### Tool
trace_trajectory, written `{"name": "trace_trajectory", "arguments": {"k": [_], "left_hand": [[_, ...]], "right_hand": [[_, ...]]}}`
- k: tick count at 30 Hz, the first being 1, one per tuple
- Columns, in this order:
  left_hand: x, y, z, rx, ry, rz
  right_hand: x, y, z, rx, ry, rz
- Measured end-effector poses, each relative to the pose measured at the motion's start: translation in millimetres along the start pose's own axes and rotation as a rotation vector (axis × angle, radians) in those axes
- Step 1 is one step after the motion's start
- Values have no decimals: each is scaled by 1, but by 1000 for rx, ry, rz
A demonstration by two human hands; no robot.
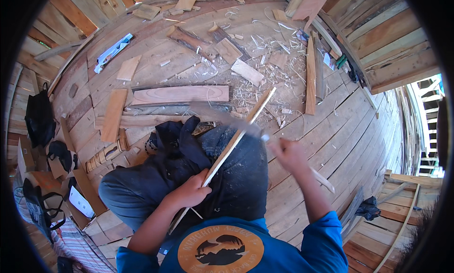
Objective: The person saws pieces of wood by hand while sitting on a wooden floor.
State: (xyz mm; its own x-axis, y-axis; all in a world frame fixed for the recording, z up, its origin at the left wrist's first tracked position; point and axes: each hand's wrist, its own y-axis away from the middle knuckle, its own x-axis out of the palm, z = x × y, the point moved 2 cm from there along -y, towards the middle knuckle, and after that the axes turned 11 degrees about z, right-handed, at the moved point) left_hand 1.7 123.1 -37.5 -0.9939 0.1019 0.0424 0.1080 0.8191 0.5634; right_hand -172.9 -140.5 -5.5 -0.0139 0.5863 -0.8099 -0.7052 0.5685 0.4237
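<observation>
My left hand (191, 191) is closed around the lower part of a long, thin, pale wooden strip (231, 144), which slants up and to the right across my lap. In my closed right hand (289, 154) is a long-handled knife (222, 116). Its blade, smeared by motion, points left and crosses the strip above my left hand. A pale handle end (323, 180) sticks out behind my right wrist. Whether the blade's edge touches the strip, I cannot tell. Dark cloth (177, 143) lies over my folded legs.
Curled shavings (265, 83) litter the plank floor ahead, among offcuts and a flat reddish board (179, 94). A sheathed-looking wooden piece (105, 155) lies left of my knee. Cardboard boxes (90, 197) and a black bag (39, 119) stand at the left. A long board (310, 76) lies at right.
</observation>
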Motion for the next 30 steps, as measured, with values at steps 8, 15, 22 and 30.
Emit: {"name": "trace_trajectory", "arguments": {"k": [8, 15, 22, 30], "left_hand": [[-2, 8, 10, 14, 106, 29], [0, 7, 12, -82, 664, 307], [-10, 7, 16, -108, 869, 437], [-8, 3, 16, -108, 908, 454]], "right_hand": [[-20, -37, -51, 196, -236, -179], [-13, -13, -79, 406, -35, -197], [45, -22, -56, 346, -469, -252], [38, -21, -15, 29, -778, -250]]}}
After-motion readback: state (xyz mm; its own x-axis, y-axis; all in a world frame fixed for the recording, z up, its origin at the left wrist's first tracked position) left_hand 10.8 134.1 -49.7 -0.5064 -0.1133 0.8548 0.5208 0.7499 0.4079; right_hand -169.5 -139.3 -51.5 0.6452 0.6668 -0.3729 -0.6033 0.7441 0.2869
